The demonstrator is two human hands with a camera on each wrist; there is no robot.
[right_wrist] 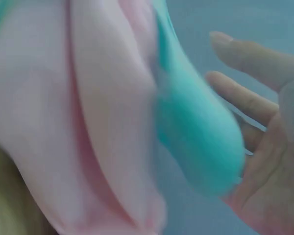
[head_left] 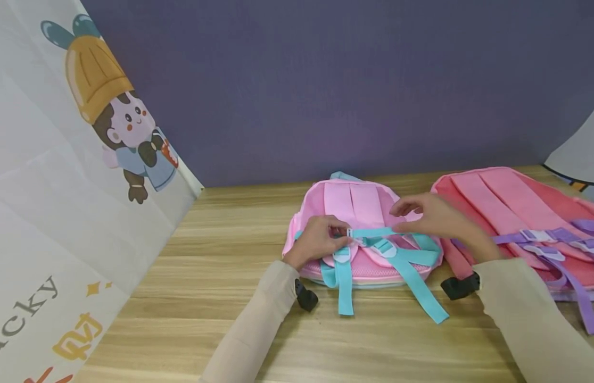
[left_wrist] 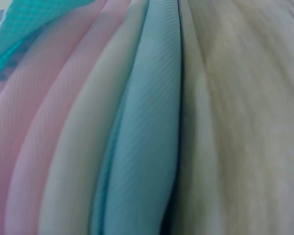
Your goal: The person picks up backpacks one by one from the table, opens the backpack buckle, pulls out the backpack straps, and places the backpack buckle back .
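Observation:
A small pink backpack (head_left: 337, 199) with teal straps lies on the wooden table, its shoulder straps facing up. My left hand (head_left: 320, 238) pinches a small white buckle (head_left: 349, 232) on the teal chest strap (head_left: 373, 232) between thumb and fingers. Over the backpack's right side hovers my right hand (head_left: 433, 215), its fingers loosely bent and spread. In the right wrist view that hand (right_wrist: 274, 142) stands apart behind a blurred teal strap loop (right_wrist: 201, 132). The left wrist view shows only the backpack's pink and blue edge (left_wrist: 147, 122); the left hand is hidden there.
A larger coral-pink backpack (head_left: 508, 197) with purple straps (head_left: 579, 290) and white buckles lies to the right. Two loose teal strap ends (head_left: 345, 292) hang toward the front of the table (head_left: 206, 276). A dark panel (head_left: 326, 90) stands behind, a printed white sheet (head_left: 33, 213) on the left.

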